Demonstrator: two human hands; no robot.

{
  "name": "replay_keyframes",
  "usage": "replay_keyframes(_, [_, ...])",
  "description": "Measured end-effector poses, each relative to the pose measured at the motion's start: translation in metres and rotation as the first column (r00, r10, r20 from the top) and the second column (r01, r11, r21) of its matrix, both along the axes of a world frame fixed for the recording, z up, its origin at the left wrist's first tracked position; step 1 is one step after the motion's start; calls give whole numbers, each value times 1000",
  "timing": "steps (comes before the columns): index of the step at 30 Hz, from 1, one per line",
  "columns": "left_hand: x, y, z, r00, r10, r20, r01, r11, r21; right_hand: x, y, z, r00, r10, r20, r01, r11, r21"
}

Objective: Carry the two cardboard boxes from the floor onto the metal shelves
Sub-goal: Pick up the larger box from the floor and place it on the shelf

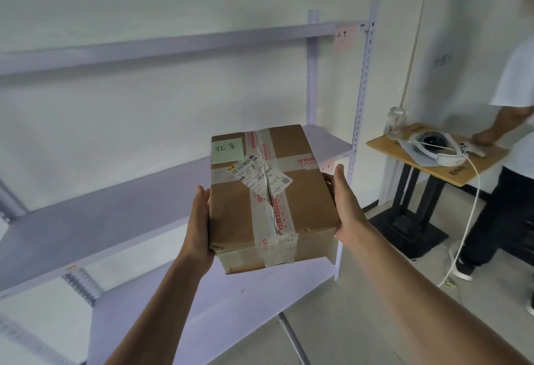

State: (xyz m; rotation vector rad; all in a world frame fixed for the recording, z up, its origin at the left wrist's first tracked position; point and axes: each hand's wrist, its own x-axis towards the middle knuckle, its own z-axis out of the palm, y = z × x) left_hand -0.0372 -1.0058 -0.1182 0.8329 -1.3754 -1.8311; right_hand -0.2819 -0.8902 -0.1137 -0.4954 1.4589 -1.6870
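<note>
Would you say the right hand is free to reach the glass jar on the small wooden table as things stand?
Probably not: the right hand presses one side of the cardboard box, the left hand the other. The glass jar stands unobstructed, but letting go risks dropping the box.

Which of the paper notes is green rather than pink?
The green note on the held cardboard box; the pink note hangs from the top shelf.

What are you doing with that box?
A person is carrying a taped cardboard box with both hands, the left hand and the right hand pressed flat against its two sides. The box is held in the air in front of the metal shelves, not yet set down. Off to the right, another person stands at a small wooden table.
</note>
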Motion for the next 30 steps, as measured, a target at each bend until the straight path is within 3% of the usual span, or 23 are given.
replay_keyframes(9, [-137, -20, 16, 990, 139, 9, -139, 990, -7, -146, -37, 25, 994, 100, 39, -98, 994, -46])
replay_keyframes(20, [-245, -83, 10, 985, 172, -17, -173, 972, -162, -262, -115, 30, 974, 221, 51, -215, 972, -99])
replay_keyframes(30, [-330, -180, 4, 976, 171, -132, -185, 977, -103, -347, -230, 22, 962, 259, 83, -256, 966, -41])
